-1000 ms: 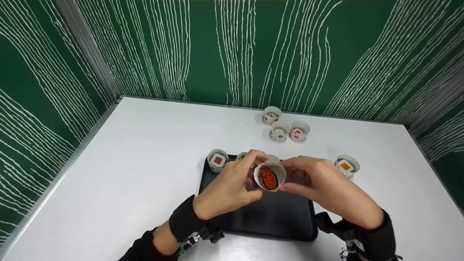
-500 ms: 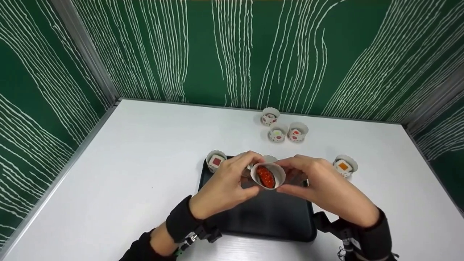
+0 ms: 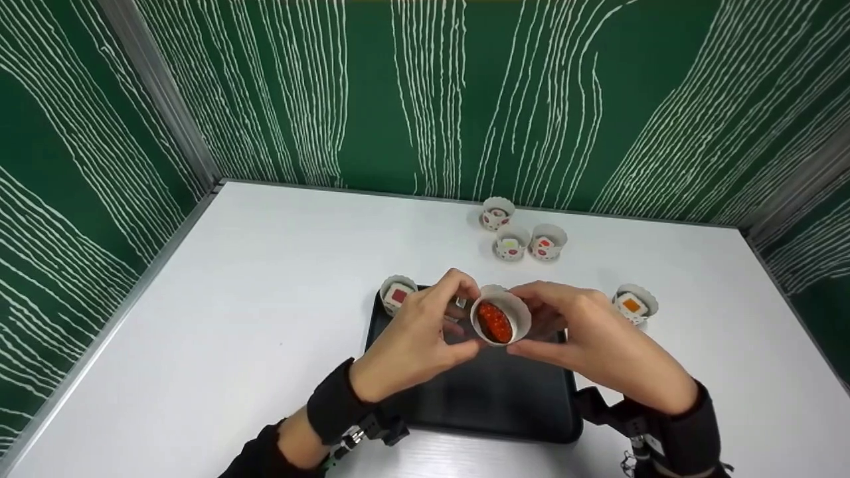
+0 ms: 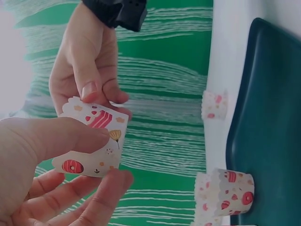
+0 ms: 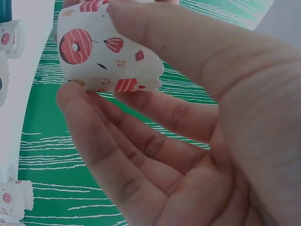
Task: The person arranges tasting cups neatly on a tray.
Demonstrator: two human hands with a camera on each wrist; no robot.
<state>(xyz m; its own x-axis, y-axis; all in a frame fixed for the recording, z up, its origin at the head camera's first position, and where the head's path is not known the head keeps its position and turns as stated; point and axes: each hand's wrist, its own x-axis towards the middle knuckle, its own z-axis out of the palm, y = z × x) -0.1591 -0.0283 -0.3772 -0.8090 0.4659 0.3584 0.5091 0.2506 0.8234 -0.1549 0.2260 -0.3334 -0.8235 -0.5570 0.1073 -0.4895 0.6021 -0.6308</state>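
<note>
The cup (image 3: 522,317) is up between two hands, above the far part of the dark tray (image 3: 491,395), and we see it tilted so that its mouth faces us. Inside it lies a red roe piece (image 3: 494,322) with a dark edge. Our left hand (image 3: 422,332) grips the left side, thumb and fingers curved round it and parted only by the cup's width. Our right hand (image 3: 584,328) pinches the right side between thumb and fingers. From the left wrist we make out pink sweets printed on its white wall.

On the table (image 3: 199,318), the left cup (image 3: 389,307) stands at the tray's far left corner, holding a block with a dark red top. Behind our cup, a partly hidden cup (image 3: 493,289) shows its rim. Well to the right, the right cup (image 3: 645,309) holds an orange-topped block. Three far cups (image 3: 510,253) stand close together near the green wall (image 3: 372,93).
</note>
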